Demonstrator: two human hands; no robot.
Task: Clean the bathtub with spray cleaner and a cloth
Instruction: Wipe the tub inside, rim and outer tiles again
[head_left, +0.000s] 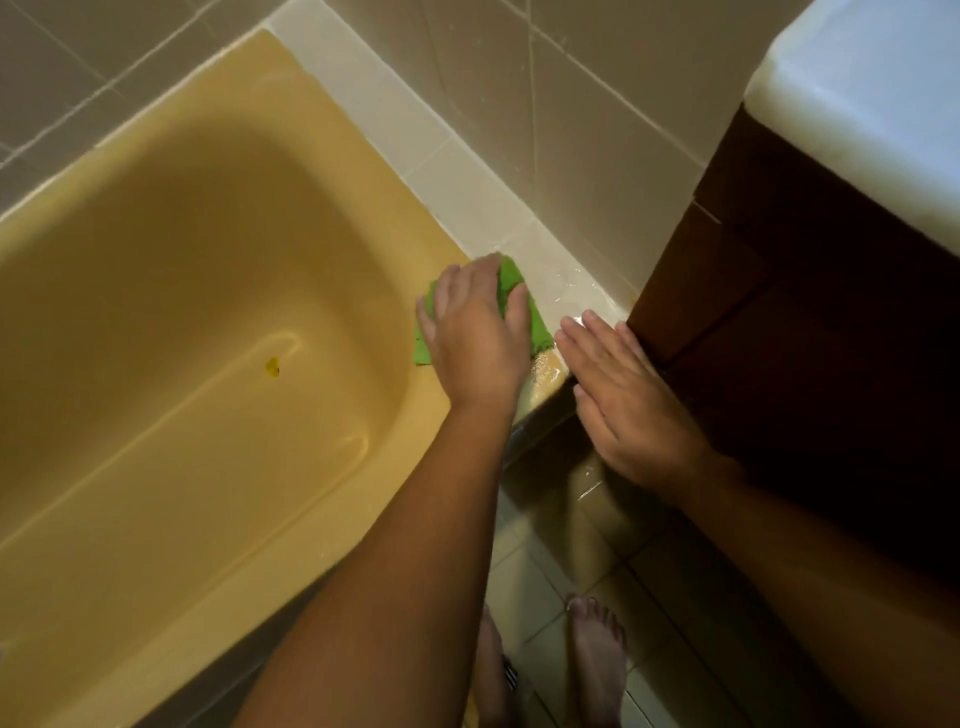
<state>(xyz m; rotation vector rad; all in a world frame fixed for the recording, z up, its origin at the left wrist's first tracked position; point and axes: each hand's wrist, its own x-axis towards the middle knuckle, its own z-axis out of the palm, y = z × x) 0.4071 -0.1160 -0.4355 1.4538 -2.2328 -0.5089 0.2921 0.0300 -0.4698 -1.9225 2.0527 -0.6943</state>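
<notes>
A yellow bathtub (358, 171) fills the left of the view, with a small dark-yellow speck (272, 367) on its floor. My left hand (475, 338) presses a green cloth (511, 283) flat onto the tub's rim at its near right corner, fingers spread over it. My right hand (623, 395) hovers or rests beside it at the corner of the wet white tile ledge (467, 202), fingers straight and together, holding nothing. No spray cleaner bottle is in view.
A dark brown cabinet (789, 322) with a white top (878, 104) stands close on the right. Grey tiled walls (571, 104) rise behind the tub. My bare feet (595, 654) stand on a wet tiled floor (545, 571) beside the tub.
</notes>
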